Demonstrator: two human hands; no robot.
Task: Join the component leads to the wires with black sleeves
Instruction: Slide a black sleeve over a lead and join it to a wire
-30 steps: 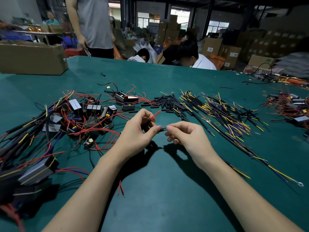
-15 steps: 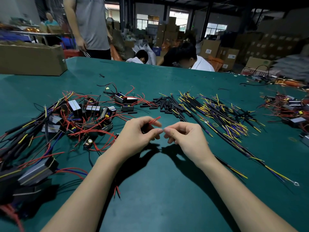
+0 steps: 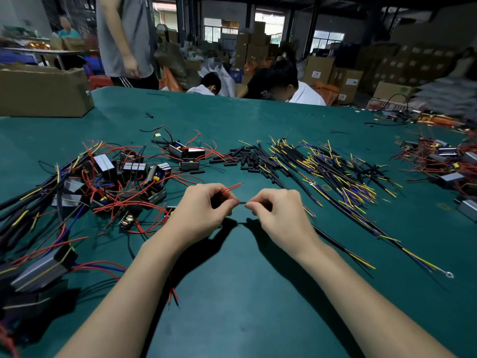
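Observation:
My left hand [image 3: 204, 210] pinches thin red component leads [image 3: 231, 188] whose free ends stick up past its fingers. My right hand [image 3: 280, 215] pinches a black-sleeved wire [image 3: 343, 248] that trails away to the lower right behind the wrist. A short dark piece [image 3: 242, 203] bridges the small gap between the two sets of fingertips above the green table [image 3: 232, 293]. What lies inside either palm is hidden. Loose black sleeves [image 3: 247, 157] lie in a heap behind my hands.
Small boxed components with red leads [image 3: 134, 177] are piled at the left. Black cables with yellow and blue ends [image 3: 335, 174] fan out at the right. A cardboard box [image 3: 44, 91] stands far left. More components [image 3: 438, 161] sit far right. People work beyond the table.
My hands have drawn slightly apart after meeting fingertip to fingertip half a second ago; a thin dark piece now shows between them. The view has tilted a little.

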